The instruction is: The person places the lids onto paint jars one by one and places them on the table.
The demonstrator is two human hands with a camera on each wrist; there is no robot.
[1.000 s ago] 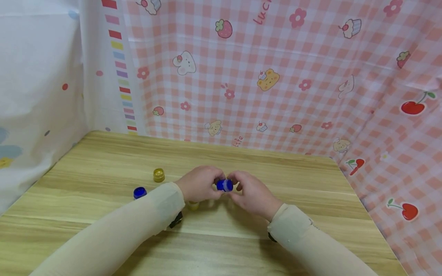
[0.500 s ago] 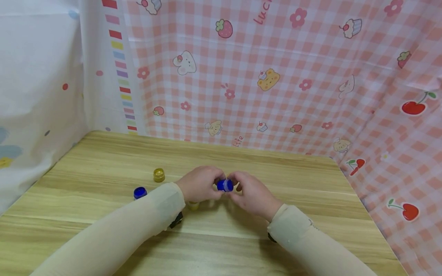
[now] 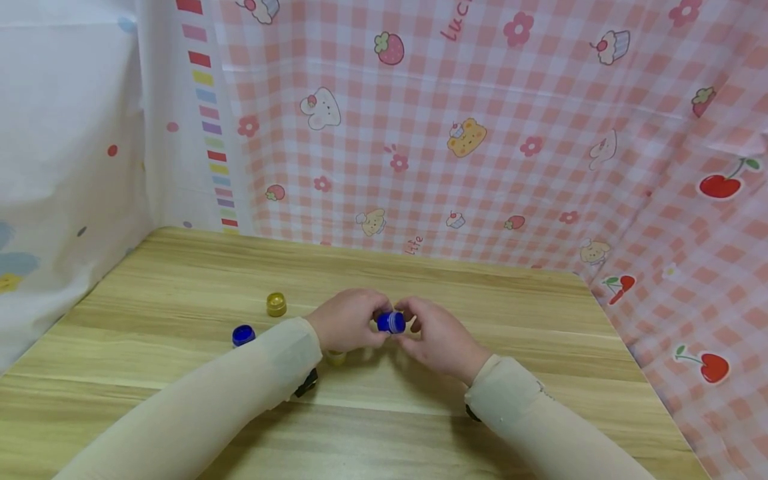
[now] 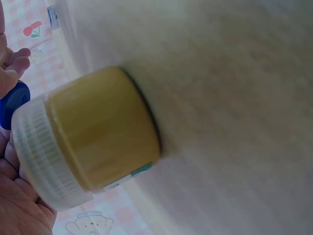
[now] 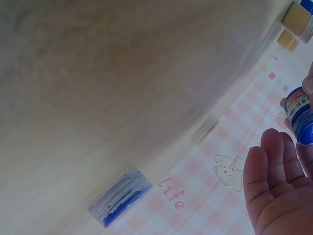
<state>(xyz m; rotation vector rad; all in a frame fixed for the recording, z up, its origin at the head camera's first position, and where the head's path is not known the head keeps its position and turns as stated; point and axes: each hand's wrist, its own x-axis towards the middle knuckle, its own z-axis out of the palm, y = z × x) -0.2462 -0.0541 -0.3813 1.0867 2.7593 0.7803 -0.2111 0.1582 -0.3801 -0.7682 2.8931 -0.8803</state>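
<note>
My left hand (image 3: 354, 320) grips a small blue paint jar (image 3: 390, 323), tipped on its side with its ridged neck toward the right. Its mouth is uncapped in the right wrist view, and printed labelling shows on its side. My right hand (image 3: 444, 337) faces it, thumb and forefinger curled at the rim and the lower fingers bent below. A yellow paint jar (image 4: 102, 132) with a ridged clear cap stands close by the left wrist; in the head view the left hand mostly hides it. A clear lid smeared with blue paint (image 5: 120, 198) lies by the right wrist.
To the left stand another blue jar (image 3: 243, 335), partly behind the left sleeve, and a yellow jar (image 3: 276, 305). A second clear lid (image 5: 206, 129) lies on the wooden table (image 3: 540, 393). Pink checked cloth (image 3: 420, 100) hangs at the back and right.
</note>
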